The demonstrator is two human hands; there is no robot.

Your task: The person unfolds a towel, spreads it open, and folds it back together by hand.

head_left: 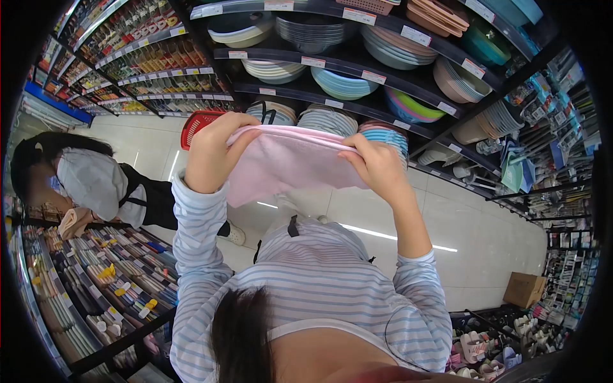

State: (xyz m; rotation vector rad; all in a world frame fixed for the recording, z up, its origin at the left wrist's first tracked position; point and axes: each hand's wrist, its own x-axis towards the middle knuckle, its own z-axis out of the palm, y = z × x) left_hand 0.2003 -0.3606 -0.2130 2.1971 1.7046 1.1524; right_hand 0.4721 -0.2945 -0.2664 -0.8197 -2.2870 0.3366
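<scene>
A pink cloth (290, 159) is stretched between my two hands in front of my body, its lower part hanging down. My left hand (217, 150) pinches its upper left corner between thumb and fingers. At the upper right corner, my right hand (377, 167) grips the folded edge in the same way. The top edge runs nearly straight from hand to hand. Behind the cloth, a red basket (196, 129) with a black handle is partly hidden.
Shelves with stacked basins (345, 83) stand ahead, and bottles (150, 51) line racks at upper left. A co-worker or shopper (105, 185) holds a beige cloth (75, 222) by the left shelf of folded goods (108, 274). A cardboard box (525, 289) and slippers (476, 348) are at right.
</scene>
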